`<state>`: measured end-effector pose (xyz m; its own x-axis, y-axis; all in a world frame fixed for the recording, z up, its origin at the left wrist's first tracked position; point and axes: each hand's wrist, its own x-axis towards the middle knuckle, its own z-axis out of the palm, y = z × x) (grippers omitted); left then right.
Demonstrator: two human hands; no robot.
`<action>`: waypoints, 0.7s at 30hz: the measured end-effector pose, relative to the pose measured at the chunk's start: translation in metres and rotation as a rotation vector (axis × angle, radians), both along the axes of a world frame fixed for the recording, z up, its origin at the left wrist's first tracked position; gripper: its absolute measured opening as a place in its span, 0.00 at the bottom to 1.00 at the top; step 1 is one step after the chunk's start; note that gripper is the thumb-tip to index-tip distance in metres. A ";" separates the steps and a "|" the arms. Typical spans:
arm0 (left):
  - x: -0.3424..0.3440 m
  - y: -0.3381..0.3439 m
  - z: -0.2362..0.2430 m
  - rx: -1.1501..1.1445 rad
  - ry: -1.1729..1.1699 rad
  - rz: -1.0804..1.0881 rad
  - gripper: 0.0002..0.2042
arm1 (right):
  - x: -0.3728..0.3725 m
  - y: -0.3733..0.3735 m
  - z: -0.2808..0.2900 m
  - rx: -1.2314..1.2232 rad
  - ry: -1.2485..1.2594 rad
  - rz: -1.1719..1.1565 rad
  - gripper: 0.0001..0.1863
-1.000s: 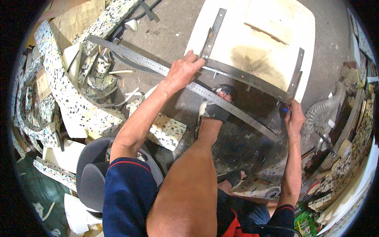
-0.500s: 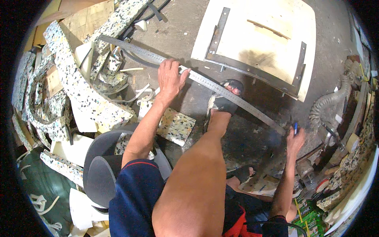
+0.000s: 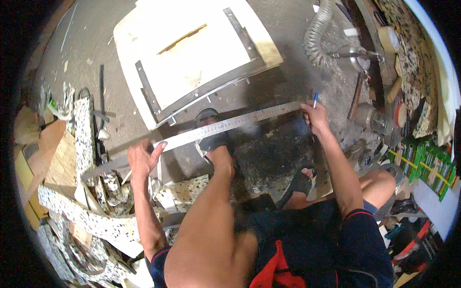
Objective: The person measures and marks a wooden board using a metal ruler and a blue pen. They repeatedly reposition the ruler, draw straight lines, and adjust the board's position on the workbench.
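A long steel ruler (image 3: 240, 121) stretches between my two hands, above my sandalled foot (image 3: 211, 139). My left hand (image 3: 143, 158) grips it toward its left part, thumb along the face. At its right end my right hand (image 3: 315, 117) is closed on it and also holds a blue pen (image 3: 315, 97) pointing upward. Just beyond the ruler lies a pale wooden panel (image 3: 129, 53), with a dark metal angle frame (image 3: 211, 85) on top. Small pegs stick out of the frame's near side. The ruler and panel appear apart.
Speckled foam offcuts (image 3: 91, 221) and wood pieces (image 3: 60, 163) pile up at the left. On the right are a coiled air hose (image 3: 314, 38), a roll of tape (image 3: 388, 39), a glass jar (image 3: 372, 120) and green packets (image 3: 434, 168). My other foot (image 3: 300, 185) rests on the floor.
The view has turned, so the panel appears farther left. The ruler, earlier sloping down to the right, now rises to the right. Both hands still hold it, the pen staying in my right.
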<state>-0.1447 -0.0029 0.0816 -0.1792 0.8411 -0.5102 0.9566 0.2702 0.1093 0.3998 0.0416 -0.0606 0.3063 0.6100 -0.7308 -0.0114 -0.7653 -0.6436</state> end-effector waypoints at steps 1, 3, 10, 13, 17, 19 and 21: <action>0.000 0.002 0.008 -0.064 0.093 -0.047 0.39 | 0.003 0.002 -0.002 0.002 0.040 -0.052 0.11; 0.017 0.003 0.031 -0.039 0.125 -0.046 0.34 | 0.015 0.008 -0.011 0.003 0.145 -0.087 0.15; 0.071 -0.015 0.093 0.237 0.167 -0.048 0.35 | 0.027 0.029 -0.019 0.033 0.197 -0.103 0.17; 0.059 -0.014 0.094 0.186 0.216 -0.001 0.35 | 0.013 0.027 -0.016 0.155 0.249 -0.139 0.17; 0.016 -0.033 0.054 -0.062 0.212 0.169 0.32 | -0.038 0.048 0.007 0.289 0.245 -0.151 0.19; -0.018 -0.054 0.014 -0.008 0.215 0.147 0.31 | -0.059 0.060 0.013 0.317 0.226 -0.092 0.15; -0.039 -0.057 -0.023 0.060 0.117 0.137 0.29 | -0.067 0.068 0.009 0.349 0.165 -0.086 0.13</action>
